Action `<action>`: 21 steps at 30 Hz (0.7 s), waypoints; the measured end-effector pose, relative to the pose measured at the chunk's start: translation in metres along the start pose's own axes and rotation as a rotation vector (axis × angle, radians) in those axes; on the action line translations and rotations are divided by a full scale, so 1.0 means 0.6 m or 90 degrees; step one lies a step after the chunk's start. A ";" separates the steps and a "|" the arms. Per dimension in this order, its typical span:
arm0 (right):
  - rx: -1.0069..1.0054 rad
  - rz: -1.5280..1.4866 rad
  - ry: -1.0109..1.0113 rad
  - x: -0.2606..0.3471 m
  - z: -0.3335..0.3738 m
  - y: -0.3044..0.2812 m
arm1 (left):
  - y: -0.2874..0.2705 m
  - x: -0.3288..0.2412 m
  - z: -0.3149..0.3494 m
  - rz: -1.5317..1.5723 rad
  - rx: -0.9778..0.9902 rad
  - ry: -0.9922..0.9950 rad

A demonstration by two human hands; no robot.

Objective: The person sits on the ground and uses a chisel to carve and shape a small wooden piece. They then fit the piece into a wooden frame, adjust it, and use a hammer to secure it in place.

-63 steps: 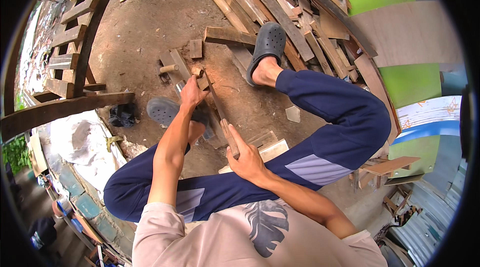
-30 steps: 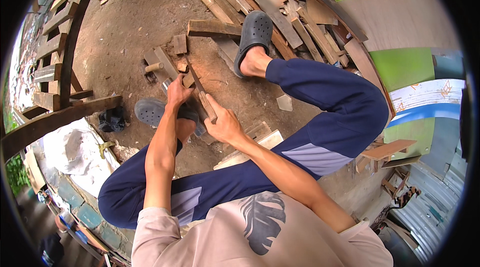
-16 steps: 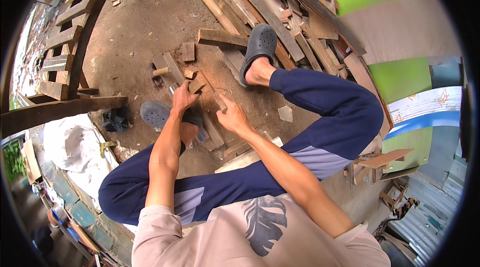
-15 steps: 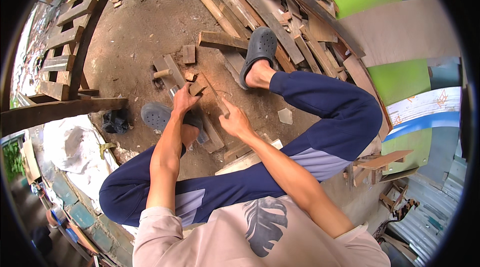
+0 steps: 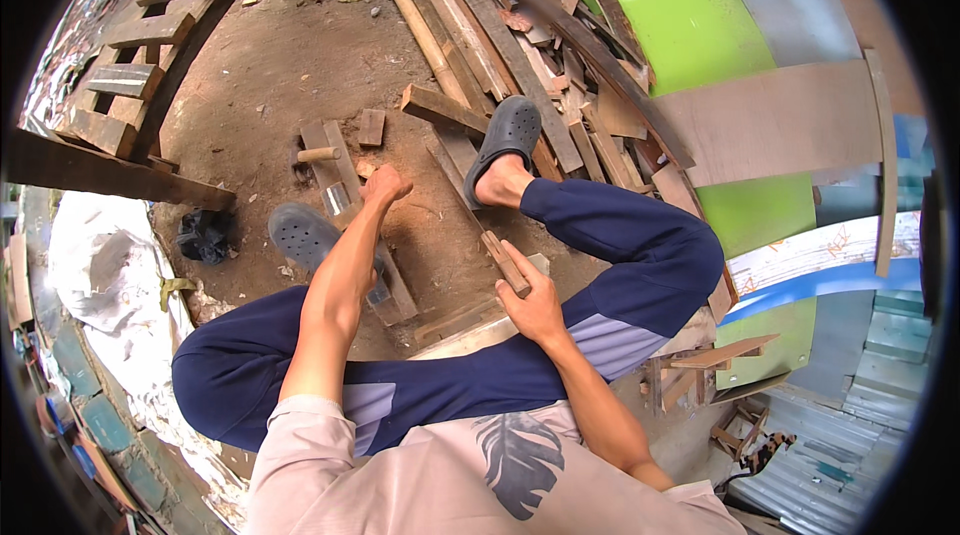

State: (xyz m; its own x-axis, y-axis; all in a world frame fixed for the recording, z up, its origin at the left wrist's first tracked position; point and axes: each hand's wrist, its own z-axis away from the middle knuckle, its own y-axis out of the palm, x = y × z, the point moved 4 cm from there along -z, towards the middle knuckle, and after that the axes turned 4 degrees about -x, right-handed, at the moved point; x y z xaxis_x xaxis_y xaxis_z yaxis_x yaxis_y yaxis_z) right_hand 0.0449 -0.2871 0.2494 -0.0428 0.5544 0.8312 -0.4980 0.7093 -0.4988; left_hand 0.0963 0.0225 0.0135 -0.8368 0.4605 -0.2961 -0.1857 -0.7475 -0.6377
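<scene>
A crumpled white plastic sack (image 5: 95,265) is lying on the ground at the left, beyond the person's left knee, with a small black plastic bag (image 5: 205,235) sitting just beside it near the grey clog. At the right edge, a white panel (image 5: 830,245) with faint reddish markings is curving between green and blue sheets; no screens are showing

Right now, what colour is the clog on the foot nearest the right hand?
Dark grey, with small holes across the top; the clog shows best in the head view.
</scene>
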 end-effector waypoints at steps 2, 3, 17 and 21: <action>-0.032 0.005 -0.026 -0.009 0.009 -0.005 | 0.004 -0.013 0.019 0.016 -0.052 0.009; -0.031 0.005 -0.015 -0.005 0.014 -0.007 | 0.000 -0.014 0.027 0.024 -0.082 0.009; -0.023 -0.039 -0.035 0.057 0.098 -0.040 | -0.008 0.044 0.024 0.092 -0.126 0.077; -0.079 0.002 -0.156 0.062 0.110 -0.067 | 0.034 0.023 0.093 -0.007 -0.031 0.159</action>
State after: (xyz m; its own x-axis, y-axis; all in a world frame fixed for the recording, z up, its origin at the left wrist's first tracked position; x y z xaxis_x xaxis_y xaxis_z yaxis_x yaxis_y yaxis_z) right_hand 0.0061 -0.3234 0.3167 -0.2598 0.4455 0.8568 -0.3887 0.7639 -0.5151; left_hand 0.0525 -0.0133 0.0358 -0.6799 0.5776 -0.4517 -0.1647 -0.7206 -0.6735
